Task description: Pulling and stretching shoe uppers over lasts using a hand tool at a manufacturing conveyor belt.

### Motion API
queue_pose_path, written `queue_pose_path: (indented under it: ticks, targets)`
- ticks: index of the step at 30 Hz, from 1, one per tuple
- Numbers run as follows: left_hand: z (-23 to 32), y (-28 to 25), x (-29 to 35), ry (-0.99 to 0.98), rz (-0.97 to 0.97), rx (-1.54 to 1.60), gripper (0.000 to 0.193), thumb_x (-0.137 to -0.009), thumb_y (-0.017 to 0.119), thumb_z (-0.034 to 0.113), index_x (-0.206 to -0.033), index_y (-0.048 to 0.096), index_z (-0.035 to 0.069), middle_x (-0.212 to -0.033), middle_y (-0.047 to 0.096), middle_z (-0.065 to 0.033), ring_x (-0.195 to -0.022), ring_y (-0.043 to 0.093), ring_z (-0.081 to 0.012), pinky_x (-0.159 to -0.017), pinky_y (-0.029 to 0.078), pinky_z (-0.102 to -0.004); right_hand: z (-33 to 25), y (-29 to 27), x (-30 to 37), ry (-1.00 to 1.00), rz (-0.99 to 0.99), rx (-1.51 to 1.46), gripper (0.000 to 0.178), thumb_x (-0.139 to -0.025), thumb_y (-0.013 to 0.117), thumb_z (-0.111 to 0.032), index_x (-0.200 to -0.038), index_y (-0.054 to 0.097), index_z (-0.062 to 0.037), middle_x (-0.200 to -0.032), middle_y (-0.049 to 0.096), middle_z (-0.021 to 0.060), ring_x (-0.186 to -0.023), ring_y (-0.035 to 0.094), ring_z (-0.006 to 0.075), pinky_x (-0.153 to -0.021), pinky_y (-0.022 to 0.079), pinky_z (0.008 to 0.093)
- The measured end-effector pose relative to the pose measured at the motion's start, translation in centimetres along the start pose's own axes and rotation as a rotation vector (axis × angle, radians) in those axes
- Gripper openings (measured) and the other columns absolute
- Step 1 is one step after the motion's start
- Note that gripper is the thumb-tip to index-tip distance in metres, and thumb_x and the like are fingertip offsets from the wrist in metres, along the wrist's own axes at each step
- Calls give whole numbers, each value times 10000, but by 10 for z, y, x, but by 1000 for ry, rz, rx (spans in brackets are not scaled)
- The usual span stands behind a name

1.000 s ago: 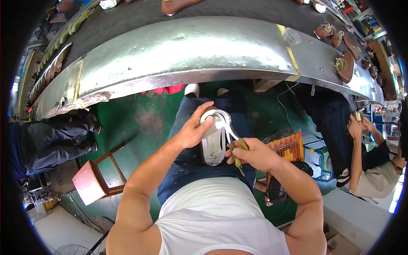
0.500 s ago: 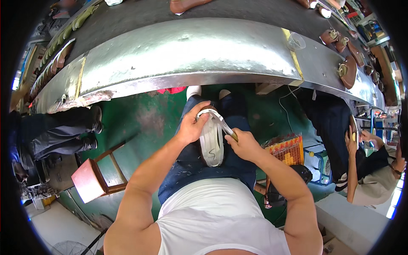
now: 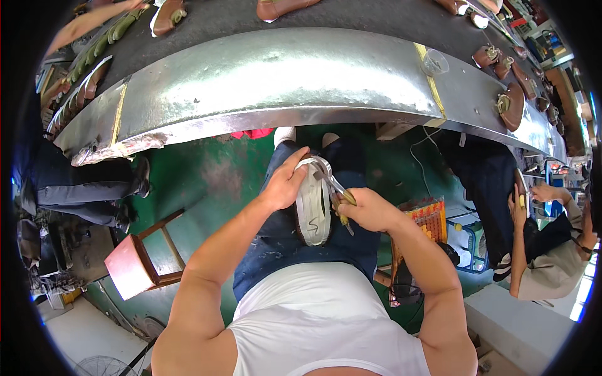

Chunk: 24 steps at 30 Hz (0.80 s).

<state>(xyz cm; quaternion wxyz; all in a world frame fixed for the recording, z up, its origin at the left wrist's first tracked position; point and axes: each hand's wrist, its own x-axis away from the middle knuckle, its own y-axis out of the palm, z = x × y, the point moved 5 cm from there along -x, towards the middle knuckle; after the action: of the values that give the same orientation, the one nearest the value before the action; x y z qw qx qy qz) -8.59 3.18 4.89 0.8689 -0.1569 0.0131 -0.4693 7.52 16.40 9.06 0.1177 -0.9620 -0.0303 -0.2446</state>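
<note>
On my lap a shoe [image 3: 311,216] lies with its pale sole side up and its toe end pointing away from me. My left hand [image 3: 285,185] is wrapped round the far left side of it, near the toe. With my right hand [image 3: 367,208] I hold a pair of metal pincers [image 3: 336,186] with yellowish handles. Their head is at the shoe's far right edge, close to my left fingers. The handles are spread apart in my right hand. Whether the jaws bite on the shoe's edge cannot be made out.
A metal-edged bench [image 3: 263,81] runs across in front, bearing brown shoes [image 3: 513,106] and a clear cup [image 3: 434,62]. A stool [image 3: 132,266] stands at left. Co-workers are on both sides; one's forearm [image 3: 94,24] reaches over the bench at far left.
The pincers' handles have spread apart, and their head has tilted at the shoe's edge. A co-worker's forearm has come in at upper left, where a brown shoe now shows more fully.
</note>
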Motion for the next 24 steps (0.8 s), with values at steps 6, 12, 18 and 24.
queue_pose_path:
  ticks: [6, 12, 18, 24]
  targets:
    - [-1, -3, -4, -28, -81, -43, 486, -1003, 454, 177, -1457, 388, 15, -1452, 458, -213, -1353, 439, -316, -1119, 333, -354, 0, 2, -2, 215, 74, -130, 210, -936, 578, -189, -876, 592, 12, -750, 650, 140, -622, 639, 254, -619, 501, 404]
    - [-11, -9, -6, -86, -306, 433, 547, -973, 495, 109, -1496, 352, 36, -1421, 495, -137, -1306, 466, -225, -1094, 346, -304, 15, 14, -3, -33, 348, 248, 260, -949, 603, -227, -929, 574, 31, -831, 660, 261, -775, 647, 435, -699, 515, 478]
    - [11, -4, 1, -249, -363, 642, 646, -954, 596, 146, -1532, 313, 91, -1379, 522, -100, -1244, 503, -202, -1047, 395, -304, -12, 9, 19, 64, 319, 512, 224, -943, 595, -176, -926, 538, 40, -838, 648, 271, -835, 635, 461, -736, 499, 512]
    - [-3, 6, -4, -272, -162, 401, 634, -945, 654, 219, -1498, 369, 101, -1305, 585, -99, -1183, 552, -206, -1010, 436, -318, -5, 8, 9, 64, 322, 497, 206, -934, 594, -180, -898, 557, 19, -817, 659, 246, -789, 654, 441, -731, 527, 493]
